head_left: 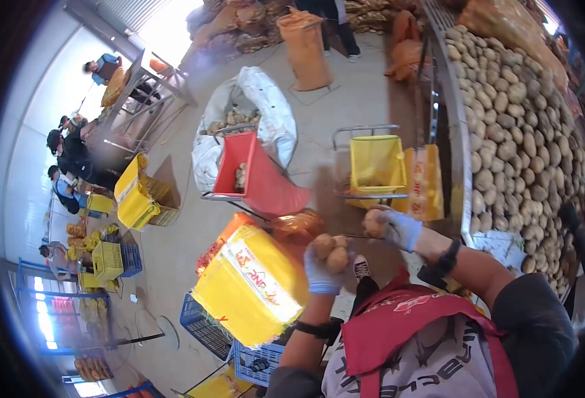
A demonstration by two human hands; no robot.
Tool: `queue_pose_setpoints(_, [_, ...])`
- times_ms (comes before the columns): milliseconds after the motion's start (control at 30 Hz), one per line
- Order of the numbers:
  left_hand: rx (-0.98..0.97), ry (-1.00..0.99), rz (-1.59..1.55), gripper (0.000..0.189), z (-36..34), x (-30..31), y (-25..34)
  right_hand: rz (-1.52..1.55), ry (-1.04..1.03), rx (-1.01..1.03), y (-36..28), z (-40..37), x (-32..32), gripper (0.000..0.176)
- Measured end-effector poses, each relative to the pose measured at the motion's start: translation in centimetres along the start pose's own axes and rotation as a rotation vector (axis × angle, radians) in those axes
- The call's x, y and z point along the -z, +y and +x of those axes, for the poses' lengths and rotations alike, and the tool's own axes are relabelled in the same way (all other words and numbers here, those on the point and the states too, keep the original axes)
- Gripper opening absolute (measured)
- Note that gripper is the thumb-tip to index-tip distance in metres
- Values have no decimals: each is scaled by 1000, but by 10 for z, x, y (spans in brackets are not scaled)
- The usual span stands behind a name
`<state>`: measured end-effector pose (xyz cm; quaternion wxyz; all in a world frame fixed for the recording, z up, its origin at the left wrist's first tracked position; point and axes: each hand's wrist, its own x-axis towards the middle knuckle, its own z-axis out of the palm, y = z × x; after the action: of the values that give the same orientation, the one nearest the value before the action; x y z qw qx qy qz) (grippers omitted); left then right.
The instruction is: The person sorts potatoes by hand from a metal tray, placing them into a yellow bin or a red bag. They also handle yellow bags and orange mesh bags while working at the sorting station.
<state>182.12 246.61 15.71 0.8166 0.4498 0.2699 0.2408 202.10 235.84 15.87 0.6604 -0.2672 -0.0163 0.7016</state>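
Observation:
Both of my hands wear pale blue-grey gloves. My left hand (325,275) is closed round several potatoes (337,259) above the right edge of a yellow sack bundle (246,285). To the right, my right hand (398,229) grips one potato (374,222), just below a yellow bag (379,162) held open on a metal frame. The two hands are apart. A red bag (266,176) on another frame stands beyond my left hand, with some potatoes inside.
Piled potatoes (505,132) fill a metal-edged table (463,166) on the right. A white sack (276,109) holding potatoes and an upright orange sack (304,53) stand ahead. Blue crates (203,325) are at lower left. Several people are at the far left; a person's legs (345,33) show ahead.

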Motion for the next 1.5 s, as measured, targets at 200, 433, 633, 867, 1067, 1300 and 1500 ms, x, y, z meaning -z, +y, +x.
queue_pose_setpoints(200, [8, 240, -536, 34, 125, 137, 136, -99, -307, -9, -17, 177, -131, 16])
queue_pose_setpoints(433, [-109, 580, 103, 60, 174, 154, 168, -29, -176, -19, -54, 175, -145, 19])
queue_pose_setpoints(633, [-450, -256, 526, 68, 101, -72, 72, -944, 60, 729, -84, 26, -79, 34])
queue_pose_setpoints(867, [-326, -475, 265, 67, 43, -239, -7, -820, 167, 717, -82, -193, -36, 50])
queue_pose_setpoints(1067, [119, -505, 181, 41, -28, -308, -94, -1359, 819, 601, -9, -327, 20, 64])
queue_pose_setpoints(1300, [965, -123, -362, 25, -105, -348, -200, -1888, 657, 655, 60, -457, 162, 43])
queue_pose_setpoints(1500, [1007, -468, -464, 27, -83, -324, -235, -1742, 1266, 341, -86, -469, 170, 42])
